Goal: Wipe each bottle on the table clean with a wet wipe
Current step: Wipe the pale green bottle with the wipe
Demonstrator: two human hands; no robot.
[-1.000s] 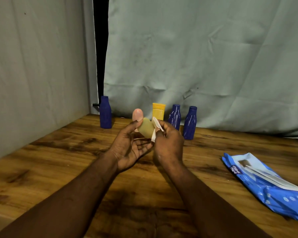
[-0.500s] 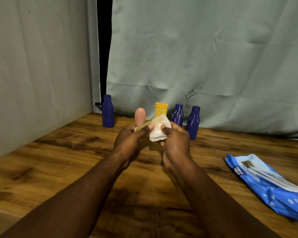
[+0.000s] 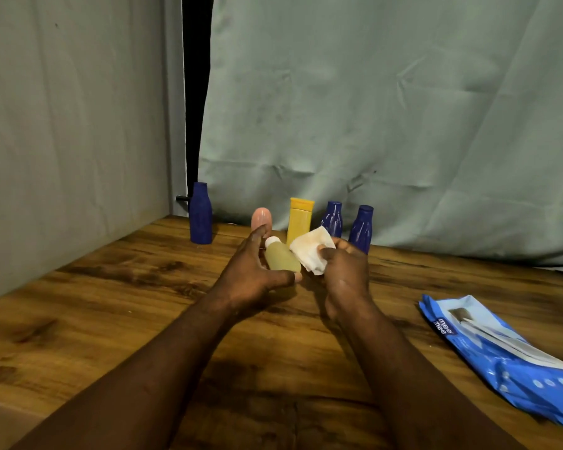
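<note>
- While your left hand [image 3: 251, 276] holds the small bottle [image 3: 281, 259] above the wooden surface [image 3: 111, 303], its grip is clamped on it, with the thumb under the base and the fingers curled behind the body.
- You can see through this bottle: a pale yellow-green liquid shows in its body. The white cap is on. The bottle is tilted, with the cap pointing up and to your left.
- Your right hand [image 3: 345, 277] has its grip closed on the wet wipe [image 3: 311, 251], pinched between thumb and fingers. The wipe is crumpled and white with a brownish stain, and it touches the right side of the small bottle.
- Behind your hands these stand upright: the left blue bottle [image 3: 200, 217], the pink bottle [image 3: 261, 218], the yellow bottle [image 3: 299, 220], the middle blue bottle [image 3: 331, 219] and the right blue bottle [image 3: 360, 228]. All are opaque, so their contents cannot be told.
- At your right the blue wipes pack [image 3: 501, 358] lies flat on the surface. You cannot tell what is inside it.
</note>
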